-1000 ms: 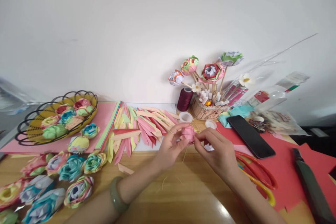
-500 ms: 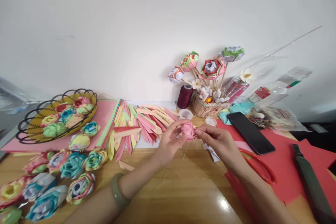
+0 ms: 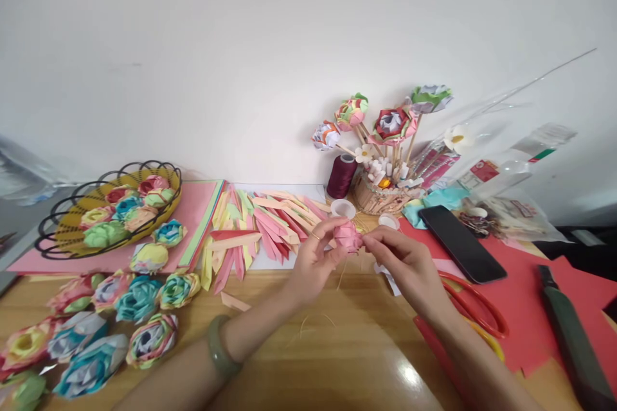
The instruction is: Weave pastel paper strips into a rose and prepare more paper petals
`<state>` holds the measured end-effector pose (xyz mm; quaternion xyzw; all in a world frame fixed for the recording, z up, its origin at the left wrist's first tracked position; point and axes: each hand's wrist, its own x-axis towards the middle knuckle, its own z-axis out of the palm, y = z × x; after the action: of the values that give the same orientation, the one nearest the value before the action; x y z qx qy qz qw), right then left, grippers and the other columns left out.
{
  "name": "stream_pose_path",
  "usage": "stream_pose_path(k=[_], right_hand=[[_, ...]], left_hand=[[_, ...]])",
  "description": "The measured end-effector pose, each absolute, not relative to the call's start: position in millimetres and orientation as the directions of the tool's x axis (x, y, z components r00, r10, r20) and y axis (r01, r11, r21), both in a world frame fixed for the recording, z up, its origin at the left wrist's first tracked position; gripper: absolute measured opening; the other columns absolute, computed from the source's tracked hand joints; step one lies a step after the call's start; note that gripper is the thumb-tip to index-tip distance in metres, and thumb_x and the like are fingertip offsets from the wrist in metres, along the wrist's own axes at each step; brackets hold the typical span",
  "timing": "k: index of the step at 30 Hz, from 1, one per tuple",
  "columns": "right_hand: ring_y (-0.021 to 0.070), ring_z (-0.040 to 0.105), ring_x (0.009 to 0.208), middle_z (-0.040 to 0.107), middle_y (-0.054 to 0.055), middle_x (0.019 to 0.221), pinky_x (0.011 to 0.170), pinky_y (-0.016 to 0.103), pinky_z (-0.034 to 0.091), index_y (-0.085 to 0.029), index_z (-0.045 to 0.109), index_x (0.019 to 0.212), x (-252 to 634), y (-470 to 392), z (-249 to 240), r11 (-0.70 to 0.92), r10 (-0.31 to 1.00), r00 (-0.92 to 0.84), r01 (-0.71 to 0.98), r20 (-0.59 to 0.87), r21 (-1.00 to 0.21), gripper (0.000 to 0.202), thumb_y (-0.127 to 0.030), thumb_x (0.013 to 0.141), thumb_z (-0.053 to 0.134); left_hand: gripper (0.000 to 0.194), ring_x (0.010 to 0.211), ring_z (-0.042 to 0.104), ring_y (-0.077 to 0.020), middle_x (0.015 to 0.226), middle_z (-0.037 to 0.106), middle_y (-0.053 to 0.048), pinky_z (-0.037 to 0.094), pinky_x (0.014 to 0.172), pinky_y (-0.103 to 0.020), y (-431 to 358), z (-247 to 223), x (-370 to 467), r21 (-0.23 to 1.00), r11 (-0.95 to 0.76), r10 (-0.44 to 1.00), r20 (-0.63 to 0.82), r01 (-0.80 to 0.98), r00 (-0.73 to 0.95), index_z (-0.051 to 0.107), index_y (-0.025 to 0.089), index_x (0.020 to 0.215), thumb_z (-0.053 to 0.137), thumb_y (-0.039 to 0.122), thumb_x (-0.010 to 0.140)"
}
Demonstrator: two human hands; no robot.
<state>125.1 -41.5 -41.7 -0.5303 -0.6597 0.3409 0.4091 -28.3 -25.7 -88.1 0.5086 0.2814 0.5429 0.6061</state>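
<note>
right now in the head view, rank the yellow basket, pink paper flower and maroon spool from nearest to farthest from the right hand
1. Pink paper flower: by the right hand
2. Maroon spool: farther back
3. Yellow basket: far left

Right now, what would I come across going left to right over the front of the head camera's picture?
Yellow woven basket → folded paper strips → left hand → pink paper flower → right hand → black smartphone → long dark green object.
</note>
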Motion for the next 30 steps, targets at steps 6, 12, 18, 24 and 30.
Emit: stream_pose_path(k=[6, 12, 18, 24, 30], right_hand=[[0.0075, 0.032, 0.046, 0.040, -0.005, 0.053, 0.041, 0.022, 0.022, -0.017, 0.063, 0.071, 129.7, -36.7, -40.5, -0.036, 0.986, -0.149, 0.245, -0.074, -0.969, 0.028, -0.043, 0.076, 0.058], [0.0069, 0.032, 0.046, 0.042, -0.004, 0.054, 0.040, 0.021, 0.021, -0.016, 0.063, 0.070, 127.7, -36.5, -42.2, -0.070, 0.986, -0.132, 0.234, -0.103, -0.970, 0.029, -0.044, 0.075, 0.059], [0.0085, 0.034, 0.045, 0.041, -0.004, 0.054, 0.039, 0.021, 0.025, -0.017, 0.058, 0.071, 123.3, -38.6, -43.1, 0.003, 0.993, -0.109, 0.348, -0.037, -0.938, 0.028, -0.042, 0.082, 0.050], [0.0116, 0.043, 0.054, 0.048, -0.001, 0.059, 0.050, 0.023, 0.035, -0.018, 0.053, 0.067, 122.4, -39.7, -44.2, 0.213, 0.975, -0.162, 0.519, 0.149, -0.828, 0.029, -0.035, 0.087, 0.041], [0.0126, 0.048, 0.056, 0.057, 0.001, 0.062, 0.053, 0.024, 0.038, -0.018, 0.057, 0.069, 125.9, -38.0, -46.2, 0.300, 0.953, -0.209, 0.581, 0.218, -0.757, 0.023, -0.027, 0.085, 0.043]], left_hand=[[0.034, 0.109, 0.051, -0.0197, 0.117, 0.055, -0.006, 0.039, 0.095, -0.033, -25.3, -88.6, -28.1, 0.915, -0.076, 0.937, 0.202, -0.397, 0.285, 0.054, 0.022, 0.111, 0.061, 0.026, 0.077], [0.034, 0.107, 0.052, -0.0197, 0.115, 0.056, -0.007, 0.041, 0.091, -0.033, -25.6, -86.9, -27.7, 0.912, -0.049, 0.932, 0.189, -0.408, 0.311, 0.054, 0.022, 0.110, 0.061, 0.026, 0.077], [0.034, 0.105, 0.053, -0.0198, 0.112, 0.059, -0.007, 0.044, 0.087, -0.032, -26.1, -85.6, -26.5, 0.908, 0.025, 0.943, 0.118, -0.419, 0.312, 0.053, 0.021, 0.108, 0.062, 0.028, 0.076], [0.033, 0.104, 0.054, -0.0192, 0.112, 0.059, -0.007, 0.045, 0.086, -0.032, -26.5, -86.5, -26.4, 0.896, 0.042, 0.939, 0.116, -0.441, 0.324, 0.052, 0.022, 0.110, 0.060, 0.027, 0.078], [0.035, 0.107, 0.053, -0.0200, 0.115, 0.058, -0.007, 0.042, 0.089, -0.033, -27.3, -84.1, -27.4, 0.911, 0.024, 0.932, 0.129, -0.412, 0.339, 0.052, 0.021, 0.110, 0.060, 0.028, 0.078]])
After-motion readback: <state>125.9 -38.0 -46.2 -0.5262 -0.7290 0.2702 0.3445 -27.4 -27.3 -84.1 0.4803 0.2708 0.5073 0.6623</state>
